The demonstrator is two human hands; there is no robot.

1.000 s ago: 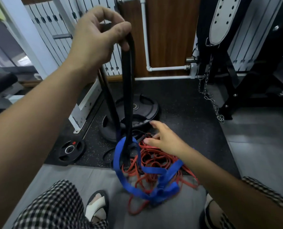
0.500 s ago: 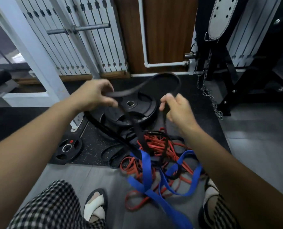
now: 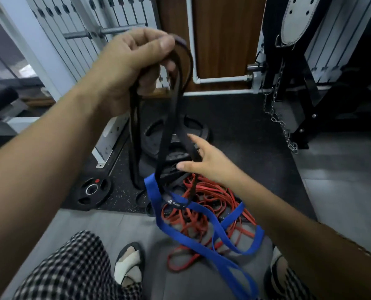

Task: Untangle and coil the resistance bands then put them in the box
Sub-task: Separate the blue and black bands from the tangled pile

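My left hand (image 3: pixel 132 68) is raised high and grips the top of a black resistance band (image 3: pixel 166 135), whose loops hang down from it. The band's lower end passes through a wide blue band (image 3: pixel 204 243) that lies over a tangle of thin red bands (image 3: pixel 210 204) on the floor. My right hand (image 3: pixel 210 161) is lower, fingers stretched out, touching a hanging strand of the black band. No box is in view.
Black weight plates (image 3: pixel 175 135) lie on the rubber mat behind the pile, and a small plate (image 3: pixel 92 189) sits to the left. A white rack frame (image 3: pixel 108 144) stands left, a black rack with a hanging chain (image 3: pixel 282 124) right. My sandalled feet (image 3: pixel 128 265) flank the pile.
My left hand rose from chest height with the black band gathered into hanging loops. My right hand let go of the band and dropped toward the strands above the pile.
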